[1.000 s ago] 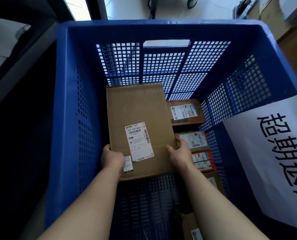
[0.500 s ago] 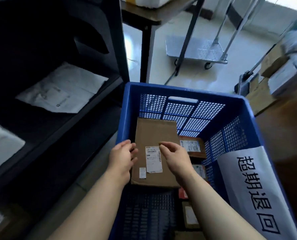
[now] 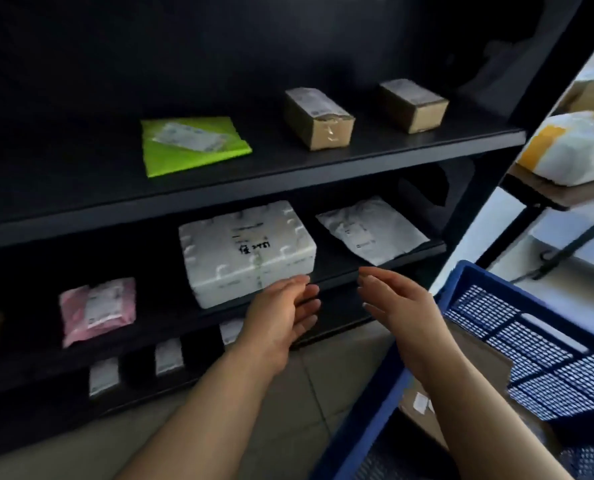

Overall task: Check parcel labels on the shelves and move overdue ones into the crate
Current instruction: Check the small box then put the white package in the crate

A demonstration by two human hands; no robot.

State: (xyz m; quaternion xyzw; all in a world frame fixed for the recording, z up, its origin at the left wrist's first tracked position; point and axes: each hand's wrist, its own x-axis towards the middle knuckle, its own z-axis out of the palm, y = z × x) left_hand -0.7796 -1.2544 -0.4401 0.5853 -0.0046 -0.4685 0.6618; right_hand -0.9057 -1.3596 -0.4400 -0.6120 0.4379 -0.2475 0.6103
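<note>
The fingers (image 3: 299, 289) of the left hand (image 3: 278, 323) are nearly straight and loosely spread, palm turned inward, and hold nothing. Their tips lie just beside the front right bottom corner of the white foam box (image 3: 247, 251), over the front edge of the middle shelf (image 3: 340, 277); whether they touch the box cannot be told. The right hand (image 3: 399, 306) faces it palm to palm, fingers (image 3: 378, 278) likewise extended and slack, empty, held apart from the left hand in front of the same shelf edge and below the flat white mailer (image 3: 371, 230). That mailer lies near the right end of the middle shelf, just right of the foam box, which bears dark handwriting on top. Toward the left end of the shelf lies a pink mailer (image 3: 98, 308) with a white label. On the upper shelf (image 3: 254, 183) a green mailer (image 3: 191, 143) lies flat near the front edge, and 2 small cardboard boxes (image 3: 318, 117) (image 3: 413, 105) stand to its right, apart from each other. The blue crate (image 3: 496, 282) stands at the lower right beside the shelving, under the right forearm, with a brown cardboard parcel (image 3: 482, 355) lying inside it. Labels are too blurred to read.
</note>
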